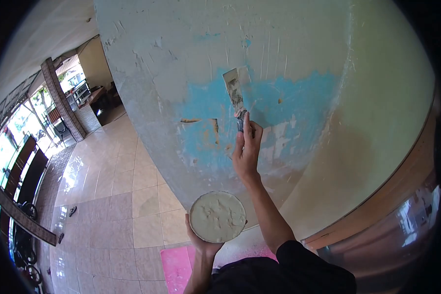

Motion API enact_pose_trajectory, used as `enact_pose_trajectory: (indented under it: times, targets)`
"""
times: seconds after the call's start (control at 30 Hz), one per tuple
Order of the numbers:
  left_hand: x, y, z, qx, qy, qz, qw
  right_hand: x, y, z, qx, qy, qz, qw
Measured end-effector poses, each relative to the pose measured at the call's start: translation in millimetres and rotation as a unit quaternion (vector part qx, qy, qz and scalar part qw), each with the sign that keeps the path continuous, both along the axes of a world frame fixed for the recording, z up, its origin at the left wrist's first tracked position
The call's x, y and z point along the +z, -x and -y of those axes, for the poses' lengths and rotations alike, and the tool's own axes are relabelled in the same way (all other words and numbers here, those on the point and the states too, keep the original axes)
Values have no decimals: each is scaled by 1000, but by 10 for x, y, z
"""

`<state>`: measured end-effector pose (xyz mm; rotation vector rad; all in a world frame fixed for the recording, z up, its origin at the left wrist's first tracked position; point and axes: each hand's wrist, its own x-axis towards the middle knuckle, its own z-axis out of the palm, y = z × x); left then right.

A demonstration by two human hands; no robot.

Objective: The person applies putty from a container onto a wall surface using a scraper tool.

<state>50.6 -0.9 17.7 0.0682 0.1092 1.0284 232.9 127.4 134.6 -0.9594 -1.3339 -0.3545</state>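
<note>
My right hand (248,149) is closed round the handle of a putty knife (234,90), its blade pointing up and lying at or very near the wall (299,44). Putty is smeared on the blade. Behind it the wall shows a bare blue patch (299,98) with chipped spots and an L-shaped gouge (215,130). Low in front of me, my left hand (201,241) grips a round tub of putty (218,216) from the side and below. The pale putty inside has a lumpy surface.
A pink sheet (176,267) lies on the floor below me. Glossy tiles (110,206) stretch left toward a brick pillar (63,100) and a parked motorbike (27,255). A brown wooden panel (367,215) curves along the lower right. Footwear (72,211) lies on the tiles.
</note>
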Motion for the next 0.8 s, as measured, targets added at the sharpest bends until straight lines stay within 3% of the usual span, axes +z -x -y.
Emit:
enact_pose_trajectory:
  times: [0.2, 0.37, 0.53, 0.67, 0.8]
  targets:
    - [18, 47, 7, 10, 3, -35, 999, -66, 135, -178, -94, 16, 52, 994]
    - [-15, 88, 16, 14, 15, -35, 999, -240, 108, -11, -65, 76, 35, 994]
    - [32, 92, 30, 12, -9, -41, 999, -524, -53, 130, -72, 46, 51, 995]
    - [14, 79, 42, 8, 2, -47, 999, -258, -172, 126, -80, -21, 29, 996]
    - [59, 33, 40, -7, -16, -33, 999, 123, -227, 79, -77, -12, -1, 997]
